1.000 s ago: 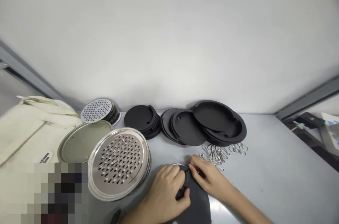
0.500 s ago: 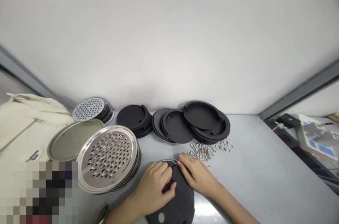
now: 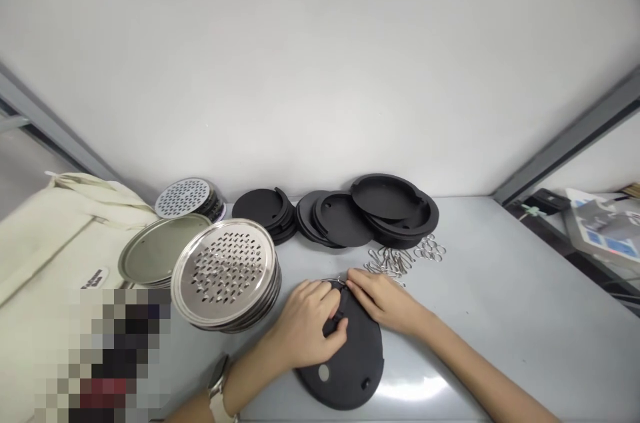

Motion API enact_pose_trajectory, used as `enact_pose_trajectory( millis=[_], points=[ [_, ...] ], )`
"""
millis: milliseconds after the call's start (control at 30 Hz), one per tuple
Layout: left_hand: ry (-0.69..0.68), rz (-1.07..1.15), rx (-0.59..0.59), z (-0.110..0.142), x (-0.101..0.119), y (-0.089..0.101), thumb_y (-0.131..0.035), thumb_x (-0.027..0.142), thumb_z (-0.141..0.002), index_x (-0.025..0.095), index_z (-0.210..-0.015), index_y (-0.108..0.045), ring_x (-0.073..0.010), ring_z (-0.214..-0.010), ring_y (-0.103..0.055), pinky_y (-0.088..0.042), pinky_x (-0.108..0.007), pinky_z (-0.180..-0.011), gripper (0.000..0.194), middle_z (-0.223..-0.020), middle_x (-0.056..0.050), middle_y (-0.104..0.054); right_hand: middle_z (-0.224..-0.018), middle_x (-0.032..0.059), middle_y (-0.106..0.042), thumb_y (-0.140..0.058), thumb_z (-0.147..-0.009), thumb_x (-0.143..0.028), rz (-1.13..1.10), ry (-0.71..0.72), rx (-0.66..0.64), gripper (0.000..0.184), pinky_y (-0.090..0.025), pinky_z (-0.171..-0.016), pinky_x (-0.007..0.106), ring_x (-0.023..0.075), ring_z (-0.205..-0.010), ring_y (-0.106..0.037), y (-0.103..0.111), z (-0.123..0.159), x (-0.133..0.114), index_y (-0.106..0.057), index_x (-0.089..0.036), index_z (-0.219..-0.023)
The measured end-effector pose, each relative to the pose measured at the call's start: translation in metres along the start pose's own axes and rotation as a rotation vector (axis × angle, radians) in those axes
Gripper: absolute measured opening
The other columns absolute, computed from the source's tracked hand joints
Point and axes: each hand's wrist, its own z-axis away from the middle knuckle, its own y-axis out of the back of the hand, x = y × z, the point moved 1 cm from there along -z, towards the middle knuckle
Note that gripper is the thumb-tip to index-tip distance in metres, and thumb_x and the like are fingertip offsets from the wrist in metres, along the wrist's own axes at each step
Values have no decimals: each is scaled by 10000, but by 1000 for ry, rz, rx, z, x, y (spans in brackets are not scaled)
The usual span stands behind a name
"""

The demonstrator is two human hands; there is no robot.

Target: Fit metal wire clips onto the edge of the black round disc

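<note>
Currently, left hand [image 3: 313,323]: curling closed, gripping black disc [image 3: 355,366]
Right hand [image 3: 383,296]: pinching wire clip [image 3: 341,280] at far rim
Disc position: lying on surface [image 3: 475,343]
Cloth label [image 3: 96,278]: showing print, too blurred to read

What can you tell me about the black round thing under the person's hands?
The black disc looks matte, perhaps rubber or plastic. It lies roughly flat on the grey table, showing a pale round spot and a small dark round detail near its lower edge. The left hand covers part of it; the right hand's fingertips are at its far edge, beside thin metal wire.
</note>
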Motion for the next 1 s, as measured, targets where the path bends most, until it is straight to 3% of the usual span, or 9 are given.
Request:
enact_pose_trajectory(
  millis=[300, 500, 833, 1000],
  points=[
    [-79, 82, -24, 1, -7, 3, -563, 261, -874, 191, -719, -402, -149, -706, -461, -324, -280, -682, 235, -737, 21, -502, -707, -11, -520, -308, -995, -248, -6, 21, 19, 229, -381, -594, 252, 137, -599, -499, 0, 0, 0, -404, -219, -789],
    [-103, 113, -23, -1, -10, 3, -595, 263, -863, 190, -708, -420, -132, -674, -445, -334, -271, -683, 246, -699, 36, -483, -688, -21, -502, -324, -994, -285, 22, 25, 24, 221, -372, -575, 241, 131, -573, -482, 0, 2, 0, -392, -222, -794],
    [-101, 127, -26, -1, -10, 3, -603, 254, -854, 193, -709, -424, -128, -677, -453, -343, -273, -684, 238, -700, 41, -485, -692, -24, -503, -410, -889, -159, 29, 52, 4, 109, -354, -555, 230, 125, -561, -448, 2, 6, 0, -399, -224, -802],
    [-108, 137, -25, -2, -9, 4, -598, 250, -852, 195, -708, -423, -129, -678, -461, -343, -274, -681, 234, -703, 40, -490, -692, -21, -506, -377, -933, -187, 38, 48, -1, 131, -350, -552, 239, 130, -548, -452, 2, 6, 0, -415, -227, -815]
  ],
)
